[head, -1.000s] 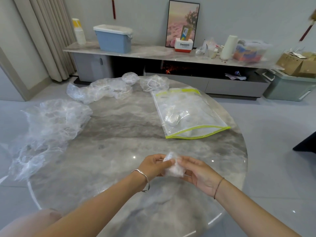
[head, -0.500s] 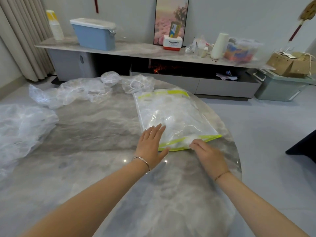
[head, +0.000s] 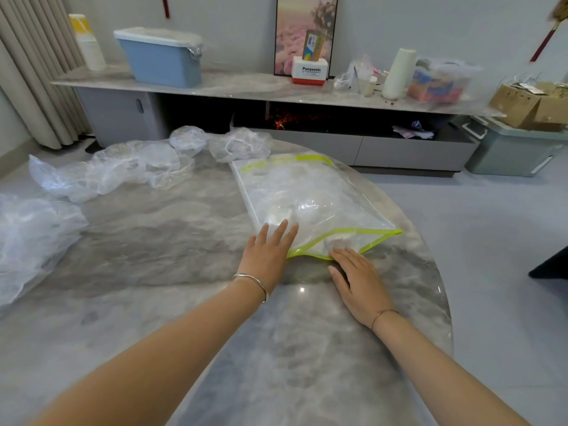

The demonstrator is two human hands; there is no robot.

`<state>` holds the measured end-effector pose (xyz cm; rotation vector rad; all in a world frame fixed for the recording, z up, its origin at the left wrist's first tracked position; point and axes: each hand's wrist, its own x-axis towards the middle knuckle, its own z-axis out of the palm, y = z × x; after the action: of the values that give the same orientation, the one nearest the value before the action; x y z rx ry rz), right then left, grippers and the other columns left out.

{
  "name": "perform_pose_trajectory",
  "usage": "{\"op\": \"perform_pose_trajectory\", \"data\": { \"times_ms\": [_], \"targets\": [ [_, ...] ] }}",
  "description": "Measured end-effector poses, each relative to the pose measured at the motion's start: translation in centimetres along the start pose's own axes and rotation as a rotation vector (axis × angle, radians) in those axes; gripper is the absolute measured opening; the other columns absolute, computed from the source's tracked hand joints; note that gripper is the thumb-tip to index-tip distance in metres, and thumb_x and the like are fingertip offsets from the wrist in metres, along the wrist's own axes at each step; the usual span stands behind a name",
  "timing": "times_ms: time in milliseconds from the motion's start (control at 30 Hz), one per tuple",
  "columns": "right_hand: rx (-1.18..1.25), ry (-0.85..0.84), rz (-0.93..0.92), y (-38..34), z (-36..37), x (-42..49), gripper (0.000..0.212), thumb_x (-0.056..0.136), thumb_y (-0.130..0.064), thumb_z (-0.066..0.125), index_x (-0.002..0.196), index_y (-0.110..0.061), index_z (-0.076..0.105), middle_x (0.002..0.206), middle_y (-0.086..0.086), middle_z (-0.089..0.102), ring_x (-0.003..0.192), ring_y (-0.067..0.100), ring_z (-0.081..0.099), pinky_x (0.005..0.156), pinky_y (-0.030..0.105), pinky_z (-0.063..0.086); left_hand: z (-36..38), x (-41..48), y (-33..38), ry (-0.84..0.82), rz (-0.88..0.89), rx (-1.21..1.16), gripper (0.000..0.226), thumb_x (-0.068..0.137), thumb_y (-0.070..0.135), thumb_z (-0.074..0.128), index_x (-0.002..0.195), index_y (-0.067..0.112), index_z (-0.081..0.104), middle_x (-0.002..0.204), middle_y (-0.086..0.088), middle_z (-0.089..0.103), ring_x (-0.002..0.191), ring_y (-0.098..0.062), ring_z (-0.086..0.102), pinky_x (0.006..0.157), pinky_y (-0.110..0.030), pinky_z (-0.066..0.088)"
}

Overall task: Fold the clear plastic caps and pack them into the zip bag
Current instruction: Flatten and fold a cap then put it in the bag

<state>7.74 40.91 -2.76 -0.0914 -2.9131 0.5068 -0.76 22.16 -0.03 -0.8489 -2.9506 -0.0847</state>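
- Left hand (head: pixel 267 256): fingers (head: pixel 278 238) straight and slightly spread, laid flat on the near left corner of the zip bag (head: pixel 307 192). They grip nothing.
- Right hand (head: pixel 358 281): fingers (head: pixel 344 256) straight and close together, palm down on the desk (head: pixel 184 302). The fingertips touch the lime-green lip of the bag's mouth.
- Zip bag: lies on the desk and runs away from both sets of fingertips. It is a rectangle of clear, glossy film with a lime-green band at the near and far ends. The near mouth gapes in a lens shape between the two hands.
- Folded cap (head: pixel 336 241): small whitish wad just inside the mouth, just beyond the right fingertips. More crumpled film sits further in; count cannot be told.
- Loose caps (head: pixel 135 167): thin, wrinkled, cloudy film with gathered round rims, strewn well beyond and left of the left fingers.
- Heap (head: pixel 30 241) of the same film: well left of the left hand.
- Desk: round, polished, grey marble pattern.
- Silver bangle (head: pixel 252 281): on the left wrist.
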Motion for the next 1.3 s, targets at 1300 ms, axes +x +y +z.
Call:
{"op": "perform_pose_trajectory", "data": {
  "times_ms": [1300],
  "targets": [
    [-0.236,-0.34,-0.065,-7.8,-4.4,-7.6,0.07,0.09,-0.067,0.007,0.151,-0.031,0.006,0.159,-0.012,-0.005,0.146,0.009,-0.002,0.116,0.028,0.0,-4.5,-14.5,-11.6,-0.171,-0.205,0.056,0.076,0.093,0.06,0.028,0.148,0.026,-0.012,0.157,0.002,-0.013,0.145,-0.022,-0.005,0.117,-0.045,0.0]
  ]
}}
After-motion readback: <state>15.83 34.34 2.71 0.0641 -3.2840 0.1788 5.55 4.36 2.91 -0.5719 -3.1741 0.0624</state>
